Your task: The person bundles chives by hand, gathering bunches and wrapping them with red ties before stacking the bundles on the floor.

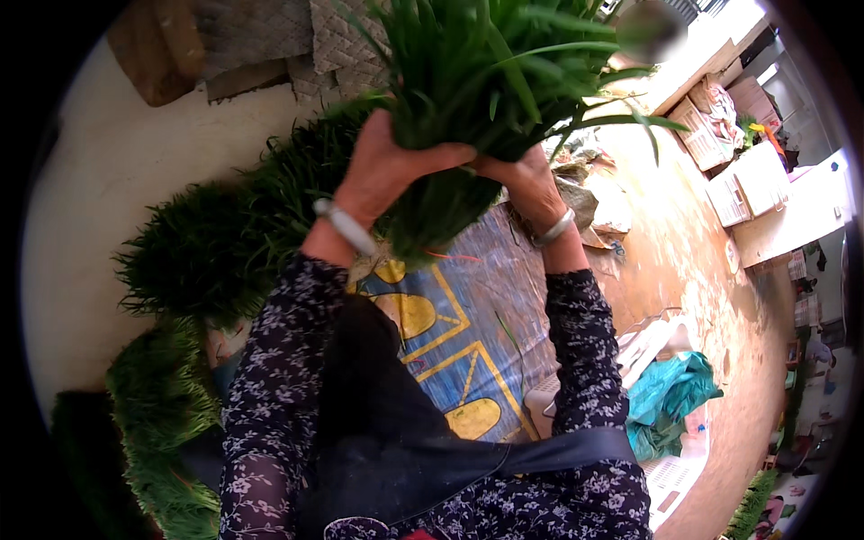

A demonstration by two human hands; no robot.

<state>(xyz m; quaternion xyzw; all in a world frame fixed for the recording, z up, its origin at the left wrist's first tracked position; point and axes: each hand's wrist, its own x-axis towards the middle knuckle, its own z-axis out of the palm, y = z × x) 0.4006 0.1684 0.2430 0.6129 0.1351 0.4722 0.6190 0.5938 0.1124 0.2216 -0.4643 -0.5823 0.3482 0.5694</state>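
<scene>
In the head view both forearms rise from the lower edge, sleeved in dark cloth with small pale flowers, and meet high in the middle around a bundle of long green leaves (486, 81). The left hand (382, 166) is bent back at the wrist, its fingers curled tight round the bundle's waist from the left, a pale bangle (346, 225) sitting just below it on the wrist. The right hand (526, 180) closes on the same waist from the right, knuckles up, touching the left hand's fingertips; a silver-coloured bracelet (553, 229) rings its wrist. Both hands are clenched on the bundle, neither spread. Above the hands the leaves fan out toward the top edge; below them the cut stalk ends hang as a dark green tuft with a thin red band near its tip. Under the bundle lies a blue woven mat with yellow shapes (450, 333). Left of the bundle and lower, heaps of the same greens (207, 252) lie on a pale floor. Right of the bundle and well below it sits a crumpled teal cloth (675, 396), and far right, pale crates (747, 184).
</scene>
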